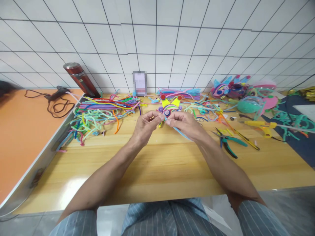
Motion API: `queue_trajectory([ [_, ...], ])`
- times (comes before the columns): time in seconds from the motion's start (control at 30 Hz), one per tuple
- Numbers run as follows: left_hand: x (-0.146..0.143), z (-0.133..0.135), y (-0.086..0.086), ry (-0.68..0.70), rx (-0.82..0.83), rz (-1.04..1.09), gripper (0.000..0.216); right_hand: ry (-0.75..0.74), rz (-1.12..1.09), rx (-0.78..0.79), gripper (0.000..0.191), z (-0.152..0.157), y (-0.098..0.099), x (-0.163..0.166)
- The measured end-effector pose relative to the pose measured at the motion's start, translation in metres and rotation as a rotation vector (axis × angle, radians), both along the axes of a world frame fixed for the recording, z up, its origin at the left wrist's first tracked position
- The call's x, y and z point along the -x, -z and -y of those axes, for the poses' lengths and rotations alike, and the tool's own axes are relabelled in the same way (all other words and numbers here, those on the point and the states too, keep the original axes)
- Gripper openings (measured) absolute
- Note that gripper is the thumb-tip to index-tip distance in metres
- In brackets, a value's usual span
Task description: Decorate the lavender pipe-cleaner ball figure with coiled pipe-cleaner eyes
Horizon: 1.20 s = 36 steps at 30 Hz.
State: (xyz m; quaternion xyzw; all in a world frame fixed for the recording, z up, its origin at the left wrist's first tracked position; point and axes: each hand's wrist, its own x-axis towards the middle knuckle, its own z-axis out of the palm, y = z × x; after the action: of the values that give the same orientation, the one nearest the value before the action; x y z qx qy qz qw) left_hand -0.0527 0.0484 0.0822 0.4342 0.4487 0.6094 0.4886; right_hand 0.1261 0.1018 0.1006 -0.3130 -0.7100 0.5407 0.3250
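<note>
A light blue pipe cleaner runs out below my right hand, whose thumb and fingers pinch it. Close beside it, fingertips almost meeting, my left hand is also closed in a pinch; a bit of the same blue shows between the two hands, though the fingers hide most of it. Just behind my fingertips sits a colourful pipe-cleaner figure with yellow upright parts, red tips and purple knobs. Its lower part is covered by my hands.
Pipe cleaners in bundles and tangles lie left, with another bundle behind. Pliers, a yellow-and-black cutter and a yellow glue gun lie right. A red flask, phone and finished-looking figure stand by the wall.
</note>
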Motion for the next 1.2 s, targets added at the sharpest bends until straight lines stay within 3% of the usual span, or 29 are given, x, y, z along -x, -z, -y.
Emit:
queue_trajectory([
  [0.13,-0.019,0.005,0.012,-0.074,0.042,0.237,0.043,0.038,-0.017,0.017,0.036,0.004,0.015,0.011],
  [0.27,-0.021,0.004,0.010,0.006,0.104,0.325,0.048,0.030,-0.002,0.024,0.037,0.002,0.015,0.010],
  [0.5,0.014,-0.007,-0.004,0.198,0.010,-0.050,0.038,-0.062,0.075,0.048,0.036,0.002,-0.008,-0.004],
  [0.63,0.019,-0.006,-0.007,0.229,-0.012,-0.133,0.036,-0.107,0.082,0.043,0.035,0.002,-0.011,-0.007],
  [0.83,-0.006,0.001,0.002,0.105,-0.007,0.082,0.046,0.017,0.010,-0.047,0.036,0.002,0.005,0.003],
  [0.97,-0.025,0.010,0.008,-0.003,0.040,0.281,0.051,0.042,-0.057,0.011,0.038,0.006,0.017,0.012],
  [1.2,-0.022,0.009,0.009,-0.003,0.094,0.256,0.049,0.044,-0.043,-0.032,0.040,0.000,0.006,0.004],
])
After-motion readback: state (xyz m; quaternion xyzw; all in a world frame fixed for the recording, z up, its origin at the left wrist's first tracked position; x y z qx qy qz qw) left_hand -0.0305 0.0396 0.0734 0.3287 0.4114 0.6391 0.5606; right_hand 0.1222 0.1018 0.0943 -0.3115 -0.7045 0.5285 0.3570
